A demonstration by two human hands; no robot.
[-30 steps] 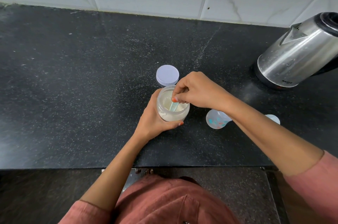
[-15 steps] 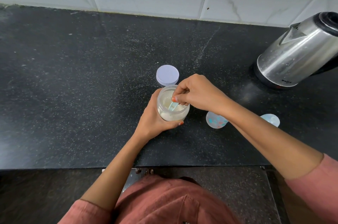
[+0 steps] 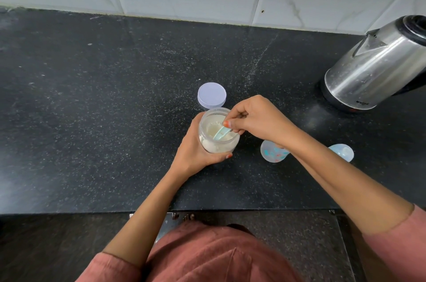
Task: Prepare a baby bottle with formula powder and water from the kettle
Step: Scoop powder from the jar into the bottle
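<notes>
Within the wrapped fingers of the left hand (image 3: 196,155) sits the formula jar (image 3: 219,144) (smooth, probably light and slippery). The fingers of the right hand (image 3: 255,118) pinch the stiff scoop (image 3: 221,132) by its handle, its bowl in the powder (image 3: 211,130) beneath them.

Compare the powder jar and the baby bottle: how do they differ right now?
The powder jar is gripped by the left hand; the baby bottle stands unheld on the counter. The jar holds white powder and a scoop; the bottle shows none. Both are clear and uncapped.

Left hand (image 3: 196,152) grips the formula jar (image 3: 217,130); right hand (image 3: 258,118) dips a blue scoop (image 3: 221,133) into its powder.
</notes>
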